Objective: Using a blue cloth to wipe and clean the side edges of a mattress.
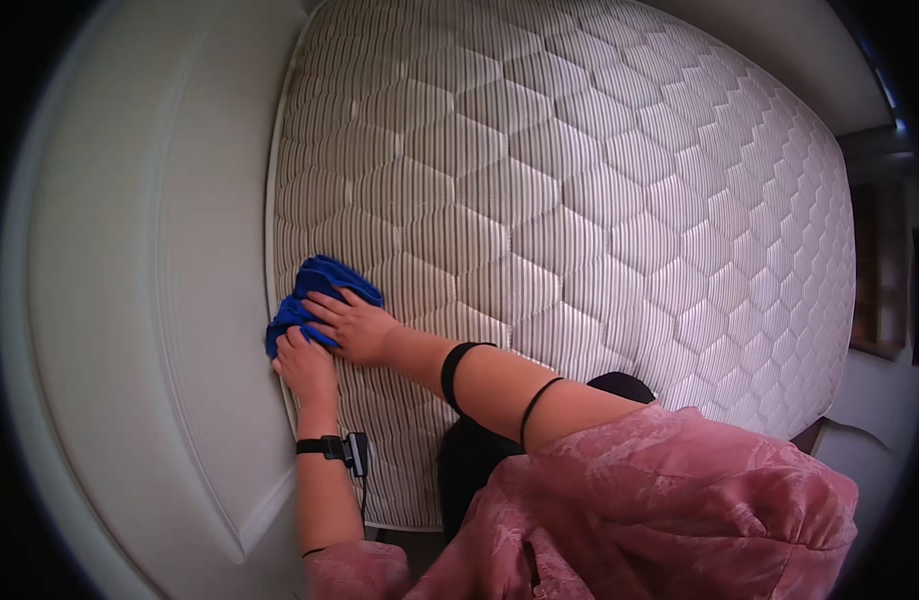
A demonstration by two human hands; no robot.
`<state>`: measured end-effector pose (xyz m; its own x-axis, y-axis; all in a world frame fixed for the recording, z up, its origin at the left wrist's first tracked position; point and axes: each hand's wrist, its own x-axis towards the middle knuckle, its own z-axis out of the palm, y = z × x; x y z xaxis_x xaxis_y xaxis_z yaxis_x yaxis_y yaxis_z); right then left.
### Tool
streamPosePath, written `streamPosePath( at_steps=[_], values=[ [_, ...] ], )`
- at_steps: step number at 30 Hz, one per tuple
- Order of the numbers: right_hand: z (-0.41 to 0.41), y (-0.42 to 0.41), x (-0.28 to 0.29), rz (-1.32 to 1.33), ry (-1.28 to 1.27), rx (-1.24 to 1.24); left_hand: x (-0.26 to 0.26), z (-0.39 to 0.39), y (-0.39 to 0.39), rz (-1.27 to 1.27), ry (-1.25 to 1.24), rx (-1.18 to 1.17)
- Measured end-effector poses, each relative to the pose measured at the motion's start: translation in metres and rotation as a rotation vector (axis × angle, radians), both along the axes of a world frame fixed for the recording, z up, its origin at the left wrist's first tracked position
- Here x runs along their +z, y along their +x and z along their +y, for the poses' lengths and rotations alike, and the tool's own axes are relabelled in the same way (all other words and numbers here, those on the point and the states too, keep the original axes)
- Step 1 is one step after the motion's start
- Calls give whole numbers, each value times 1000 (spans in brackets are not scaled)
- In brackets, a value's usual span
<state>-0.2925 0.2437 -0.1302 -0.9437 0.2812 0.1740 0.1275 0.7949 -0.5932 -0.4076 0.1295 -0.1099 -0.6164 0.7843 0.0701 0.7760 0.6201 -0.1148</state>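
Note:
A bunched blue cloth [332,276] lies at the left edge of a striped, quilted mattress [531,187]. My right hand [354,328] reaches across from the right and presses on the cloth with spread fingers. Just below it, my left hand [303,367] grips the cloth's lower part at the mattress border. The two hands are close together, and folds of cloth show between their fingers. What lies under the cloth is hidden.
A pale panelled surface [197,247] runs along the mattress's left side. My left wrist wears a strapped device [352,454] with a cable. Black straps circle my right arm. My dark-clad knee [621,385] rests on the mattress. Brown furniture [879,277] stands at the far right.

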Motion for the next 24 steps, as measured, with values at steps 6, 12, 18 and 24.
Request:
streamPosePath(
  at_steps=[6,12,18,24],
  values=[
    [6,-16,12,-63,55,17,9,12,-19,-190,-1,60],
    [28,39,25,-110,69,104,38,24,29,-351,-161,-37],
    [63,172,35,-182,141,106,55,65,125,-517,-296,-337],
    [76,350,69,-384,163,-37,49,120,256,-616,-426,-799]
  ],
)
